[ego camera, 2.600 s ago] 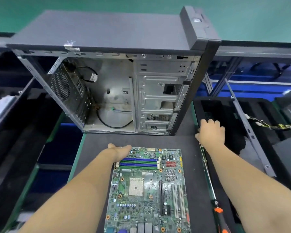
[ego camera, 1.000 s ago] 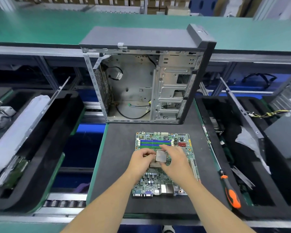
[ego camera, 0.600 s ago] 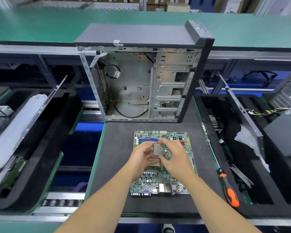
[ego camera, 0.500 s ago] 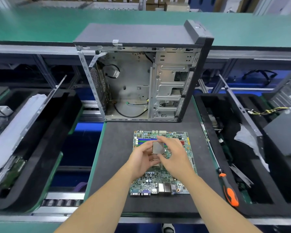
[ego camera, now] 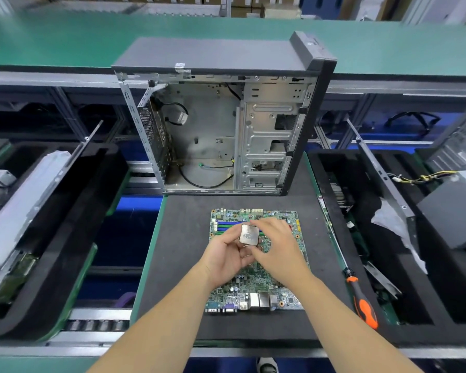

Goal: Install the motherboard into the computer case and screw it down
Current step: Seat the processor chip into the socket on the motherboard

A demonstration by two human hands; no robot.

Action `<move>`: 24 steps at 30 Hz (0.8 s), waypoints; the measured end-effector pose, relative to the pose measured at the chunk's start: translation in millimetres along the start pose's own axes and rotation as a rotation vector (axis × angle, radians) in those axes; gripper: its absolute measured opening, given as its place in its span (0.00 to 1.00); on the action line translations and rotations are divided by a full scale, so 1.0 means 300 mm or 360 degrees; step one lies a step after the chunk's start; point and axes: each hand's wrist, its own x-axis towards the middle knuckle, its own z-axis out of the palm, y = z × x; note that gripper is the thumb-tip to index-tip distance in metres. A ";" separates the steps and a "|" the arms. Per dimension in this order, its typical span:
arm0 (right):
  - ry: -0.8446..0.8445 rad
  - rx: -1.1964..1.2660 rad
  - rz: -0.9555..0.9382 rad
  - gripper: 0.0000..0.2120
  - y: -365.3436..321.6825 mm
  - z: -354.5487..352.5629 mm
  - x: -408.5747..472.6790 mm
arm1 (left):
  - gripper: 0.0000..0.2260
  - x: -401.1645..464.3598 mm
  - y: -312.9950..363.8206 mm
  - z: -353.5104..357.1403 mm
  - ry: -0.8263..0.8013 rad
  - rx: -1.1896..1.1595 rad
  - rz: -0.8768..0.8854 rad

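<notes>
A green motherboard [ego camera: 253, 289] lies flat on the black mat [ego camera: 183, 254] in front of me. Behind it an open computer case [ego camera: 226, 125] stands upright, its bare metal interior facing me with loose black cables inside. Above the middle of the board, my left hand [ego camera: 223, 258] and my right hand [ego camera: 279, 246] together pinch a small square silver processor chip [ego camera: 249, 234], tilted up toward me. My hands hide the socket area of the board.
An orange-handled screwdriver [ego camera: 361, 302] lies at the mat's right edge. Black foam trays [ego camera: 73, 219] with metal panels and parts flank the mat on both sides. A green conveyor surface [ego camera: 65, 41] runs behind the case.
Both hands have come together over the board holding the chip and lifted it slightly toward the memory slots, tilting it up. The board and case have not moved.
</notes>
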 end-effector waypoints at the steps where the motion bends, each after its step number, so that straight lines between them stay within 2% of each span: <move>1: -0.0020 -0.0043 -0.0001 0.24 0.002 0.002 0.000 | 0.17 -0.001 0.000 0.000 0.0019 -0.0003 0.0018; 5: -0.0026 -0.0141 -0.0018 0.22 0.003 0.006 0.004 | 0.17 0.002 -0.007 -0.009 0.0053 -0.0035 0.0036; 7: -0.0050 -0.0172 -0.0025 0.20 0.005 0.007 0.008 | 0.16 0.003 -0.004 -0.012 0.0080 0.0064 0.0016; 9: -0.0089 -0.0202 0.0003 0.18 0.015 0.011 0.009 | 0.13 -0.002 0.016 -0.004 0.0253 0.0572 0.0065; 12: -0.0225 -0.0265 0.0126 0.18 0.040 0.023 0.004 | 0.14 -0.014 0.051 -0.026 0.0606 0.1588 0.0556; 14: -0.0340 -0.0321 0.0157 0.20 0.054 0.033 -0.001 | 0.12 -0.025 0.072 -0.067 0.0850 0.2006 0.0881; 17: -0.0483 -0.0410 0.0169 0.22 0.069 0.047 -0.001 | 0.07 -0.036 0.083 -0.156 0.1043 0.2464 0.0982; 20: -0.0567 -0.0499 0.0173 0.22 0.079 0.060 0.003 | 0.10 -0.054 0.054 -0.227 0.0889 0.2671 0.0937; 24: -0.0535 -0.0458 0.0193 0.24 0.089 0.073 0.005 | 0.24 -0.045 0.016 -0.201 0.0329 0.2987 0.1066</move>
